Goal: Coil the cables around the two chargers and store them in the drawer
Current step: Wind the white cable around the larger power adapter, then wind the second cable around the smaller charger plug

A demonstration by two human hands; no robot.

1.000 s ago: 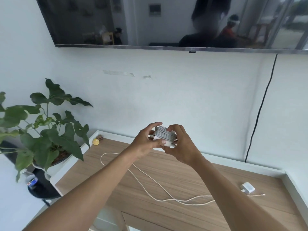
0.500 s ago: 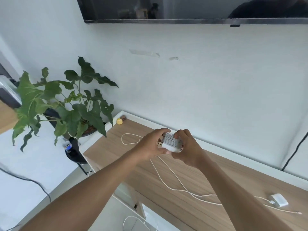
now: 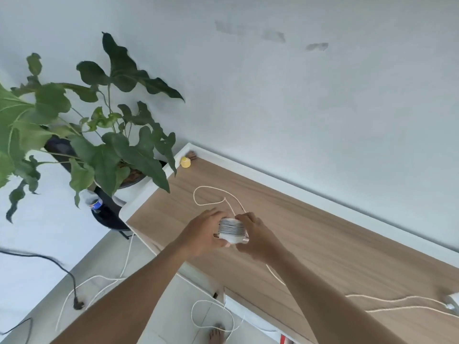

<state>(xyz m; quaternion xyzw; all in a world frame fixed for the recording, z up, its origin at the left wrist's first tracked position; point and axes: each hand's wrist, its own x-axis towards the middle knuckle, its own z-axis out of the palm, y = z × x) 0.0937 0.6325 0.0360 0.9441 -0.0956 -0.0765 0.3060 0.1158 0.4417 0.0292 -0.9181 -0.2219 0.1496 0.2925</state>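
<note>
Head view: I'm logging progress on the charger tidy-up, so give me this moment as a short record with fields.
in hand: wound charger, cable coiled round it, held off the desk
hands: left hand and right hand grip it, one on each side
waiting: second charger on the desk, cut off by the right edge of the view
cable: loose cable uncoiled, trailing across the desk
not yet done: second coil, storing

A leafy potted plant [image 3: 106,145] stands beside the wooden desk [image 3: 323,232]. A small yellow object [image 3: 185,162] sits in the desk's far corner, and a black cord [image 3: 70,275] trails across the floor.
</note>
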